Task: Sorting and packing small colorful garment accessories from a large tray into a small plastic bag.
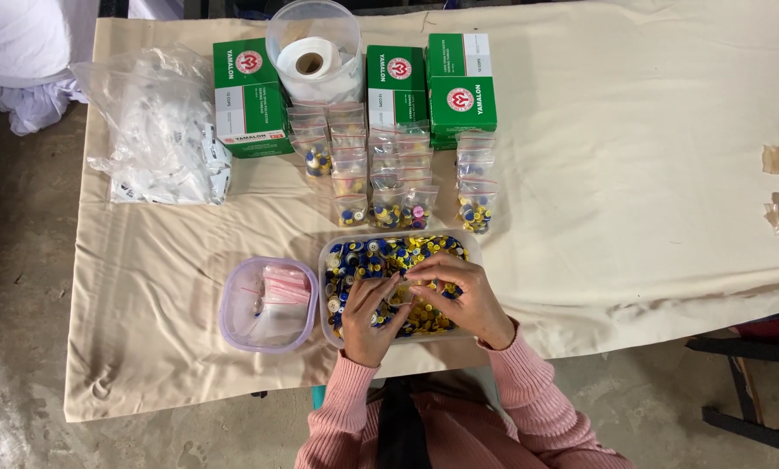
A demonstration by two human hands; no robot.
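Observation:
A clear rectangular tub point(330, 252) full of small blue, yellow and gold buttons stands at the table's near edge. Both of my hands are inside it. My left hand point(365, 320) lies on the buttons at the left, fingers curled and pinching among them. My right hand point(459, 291) rests on the pile at the right, fingertips meeting the left hand's over a few small pieces. What exactly the fingers pinch is too small to tell. Beyond the tub lie rows of small zip bags point(389, 165) holding buttons.
A round lilac-rimmed tub point(233, 321) with empty zip bags sits left of the button tub. Three green and white boxes point(250, 95), a clear tub with a white tape roll point(313, 54) and a large plastic bag point(159, 130) stand at the back. Cream cloth point(633, 174) covers the table.

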